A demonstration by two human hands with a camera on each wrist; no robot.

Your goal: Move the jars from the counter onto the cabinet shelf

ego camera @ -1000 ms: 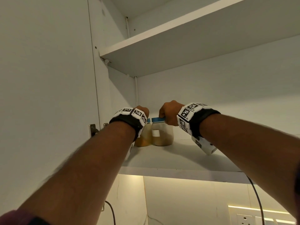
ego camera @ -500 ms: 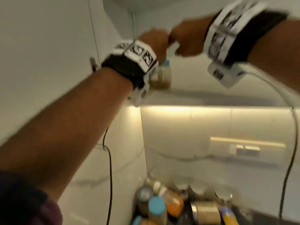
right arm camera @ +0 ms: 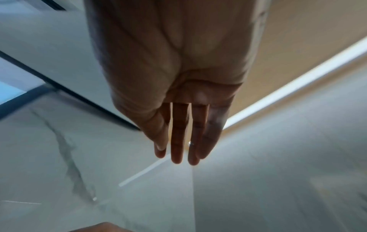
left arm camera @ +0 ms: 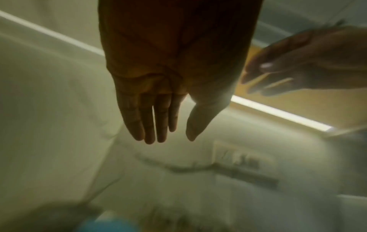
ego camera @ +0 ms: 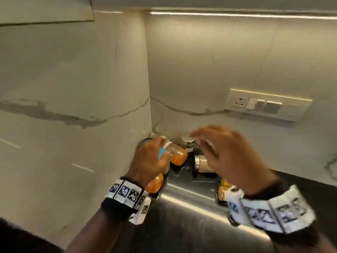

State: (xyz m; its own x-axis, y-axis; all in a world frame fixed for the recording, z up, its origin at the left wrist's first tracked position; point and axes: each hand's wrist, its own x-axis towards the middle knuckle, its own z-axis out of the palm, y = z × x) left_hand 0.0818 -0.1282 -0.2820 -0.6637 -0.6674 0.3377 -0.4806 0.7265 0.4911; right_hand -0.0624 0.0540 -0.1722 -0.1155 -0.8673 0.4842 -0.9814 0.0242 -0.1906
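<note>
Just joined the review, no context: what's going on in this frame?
A person is working through a cluster of jars in the corner of a dark counter. Both hands are empty and open, fingers straight: the left hand hovers over an orange-filled jar and a blue lid, the right hand over a silver-lidded jar. Nothing is gripped yet. Several jars remain on the counter; the shelf is out of view.

Jars (ego camera: 179,157) clustered on counter (ego camera: 191,232) in the corner where L wall (ego camera: 73,88) meets back wall (ego camera: 209,61). L hand (ego camera: 147,161) above cluster's left side, R hand (ego camera: 229,154) above its right side, hands apart. Socket panel (ego camera: 268,105) on back wall, right of jars & higher.
</note>
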